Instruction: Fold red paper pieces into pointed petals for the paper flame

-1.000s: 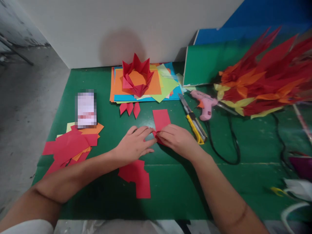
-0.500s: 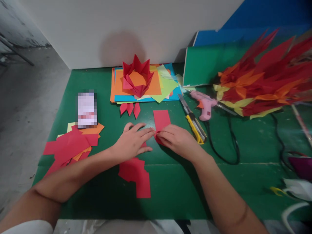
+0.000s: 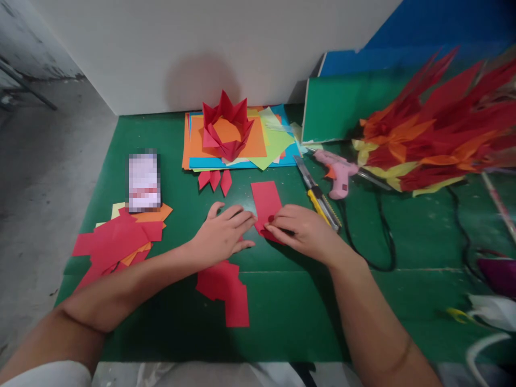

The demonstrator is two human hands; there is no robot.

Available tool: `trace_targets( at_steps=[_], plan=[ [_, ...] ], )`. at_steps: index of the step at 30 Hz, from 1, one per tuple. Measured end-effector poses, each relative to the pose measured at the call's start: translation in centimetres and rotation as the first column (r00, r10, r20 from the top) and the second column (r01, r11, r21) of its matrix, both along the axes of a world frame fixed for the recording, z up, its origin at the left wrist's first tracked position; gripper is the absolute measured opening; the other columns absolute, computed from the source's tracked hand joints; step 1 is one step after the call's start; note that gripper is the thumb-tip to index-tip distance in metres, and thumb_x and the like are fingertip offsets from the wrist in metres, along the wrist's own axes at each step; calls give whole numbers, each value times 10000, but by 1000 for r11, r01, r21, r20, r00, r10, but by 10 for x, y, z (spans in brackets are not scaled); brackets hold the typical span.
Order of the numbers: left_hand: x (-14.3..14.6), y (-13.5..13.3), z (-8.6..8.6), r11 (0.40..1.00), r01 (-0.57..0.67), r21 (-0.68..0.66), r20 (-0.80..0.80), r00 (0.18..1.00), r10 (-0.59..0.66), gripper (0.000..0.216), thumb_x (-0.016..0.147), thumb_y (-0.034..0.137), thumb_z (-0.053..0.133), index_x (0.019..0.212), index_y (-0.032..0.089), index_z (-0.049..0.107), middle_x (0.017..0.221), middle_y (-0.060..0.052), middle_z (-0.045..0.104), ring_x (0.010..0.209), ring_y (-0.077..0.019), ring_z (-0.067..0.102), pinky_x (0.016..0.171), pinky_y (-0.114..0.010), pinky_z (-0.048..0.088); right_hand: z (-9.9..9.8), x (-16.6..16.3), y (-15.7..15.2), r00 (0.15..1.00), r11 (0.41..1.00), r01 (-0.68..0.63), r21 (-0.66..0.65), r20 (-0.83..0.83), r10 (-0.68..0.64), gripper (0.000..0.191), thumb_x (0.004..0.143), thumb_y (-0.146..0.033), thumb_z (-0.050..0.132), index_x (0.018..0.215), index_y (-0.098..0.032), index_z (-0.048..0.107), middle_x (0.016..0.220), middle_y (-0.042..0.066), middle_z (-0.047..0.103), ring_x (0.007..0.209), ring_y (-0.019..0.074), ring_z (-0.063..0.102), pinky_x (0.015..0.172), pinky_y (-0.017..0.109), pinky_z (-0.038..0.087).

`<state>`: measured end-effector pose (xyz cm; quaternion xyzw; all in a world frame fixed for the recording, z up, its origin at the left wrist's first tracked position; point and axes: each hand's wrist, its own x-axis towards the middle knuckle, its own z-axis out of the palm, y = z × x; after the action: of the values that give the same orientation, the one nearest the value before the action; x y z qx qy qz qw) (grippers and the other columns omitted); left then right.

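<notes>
My left hand lies on the green table with its fingers stretched out flat, the fingertips pressing the left edge of a small red paper piece. My right hand is curled and pinches the near end of that same red piece against the table. Only the far half of the red piece shows beyond my fingers. Three small folded red points lie just beyond my left hand. More red paper cut-outs lie under my left wrist.
A folded red paper crown sits on a stack of coloured sheets at the back. A phone and red scraps lie left. A yellow utility knife, pink glue gun and a red-orange paper flower are right.
My right hand has shifted slightly right and nearer, sliding along the red piece. My left fingers have spread a little. The red piece has turned slightly.
</notes>
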<state>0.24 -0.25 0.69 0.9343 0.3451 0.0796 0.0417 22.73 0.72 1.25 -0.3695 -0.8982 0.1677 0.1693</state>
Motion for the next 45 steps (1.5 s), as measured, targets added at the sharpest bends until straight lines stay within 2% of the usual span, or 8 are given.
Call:
trace_targets(
  at_steps=[11, 17, 22, 27, 32, 35, 39, 45],
  plan=[
    [2, -1, -2, 999, -11, -32, 32, 999, 12, 374, 930, 432, 471, 1210, 188, 524, 1227, -66, 589, 1133, -217, 484, 999, -423, 231, 1, 5, -2, 1000, 1000, 7, 14, 4, -7, 260, 918, -287, 499, 727, -173, 633, 727, 61, 655, 721, 170, 576, 667, 296, 441],
    [-1, 3, -3, 999, 10, -34, 88, 996, -7, 281, 952, 351, 447, 1139, 174, 559, 1140, -55, 623, 1072, -194, 521, 998, -415, 235, 3, 6, -2, 997, 1000, -19, -2, 69, 19, 324, 754, -470, 685, 846, -165, 627, 825, 72, 650, 791, 205, 566, 677, 321, 448],
    [-2, 6, -3, 999, 33, -21, 125, 992, -31, 237, 967, 238, 387, 1040, 175, 602, 1041, -40, 646, 1007, -175, 542, 989, -396, 247, -1, 11, 1, 999, 1000, -24, 1, 45, 24, 246, 790, -418, 667, 797, -173, 640, 805, 63, 646, 770, 191, 568, 672, 309, 441],
    [-3, 5, -4, 999, 36, -24, 144, 989, -32, 221, 947, 206, 414, 1054, 174, 605, 1014, -38, 638, 989, -173, 536, 970, -391, 262, -2, 13, 1, 1000, 1000, -11, 19, 28, 10, 255, 822, -421, 626, 765, -173, 645, 761, 61, 647, 751, 186, 576, 674, 306, 441],
    [-4, 7, -3, 999, 29, -40, 147, 989, -23, 253, 954, 208, 392, 1062, 186, 620, 974, -52, 634, 951, -175, 535, 890, -377, 305, 0, 4, -1, 1000, 1000, 6, 21, 14, -6, 280, 790, -440, 657, 871, -172, 632, 859, 80, 657, 812, 205, 569, 703, 326, 454],
    [-4, 7, -1, 998, 32, -47, 147, 989, -25, 254, 949, 193, 394, 1045, 192, 629, 934, -45, 636, 928, -172, 537, 874, -378, 301, -3, 0, 0, 1000, 1000, -25, -6, -1, 25, 208, 832, -355, 633, 948, -182, 648, 908, 87, 666, 842, 201, 589, 711, 321, 470],
    [-5, 8, 0, 998, 19, -54, 155, 988, -10, 258, 954, 194, 391, 1026, 207, 639, 917, -28, 653, 916, -170, 537, 868, -391, 282, -8, -2, 0, 999, 1000, -19, 4, -48, 19, 158, 898, -252, 538, 897, -190, 683, 884, 78, 672, 808, 178, 611, 700, 306, 481],
    [-6, 9, -1, 999, -24, -28, 180, 983, 29, 246, 953, 227, 423, 953, 229, 669, 886, -7, 680, 912, -184, 526, 831, -406, 264, -8, -3, -1, 999, 1000, 9, 9, -39, -8, 189, 903, -272, 536, 843, -174, 686, 867, 76, 665, 803, 178, 609, 702, 304, 478]
  ],
)
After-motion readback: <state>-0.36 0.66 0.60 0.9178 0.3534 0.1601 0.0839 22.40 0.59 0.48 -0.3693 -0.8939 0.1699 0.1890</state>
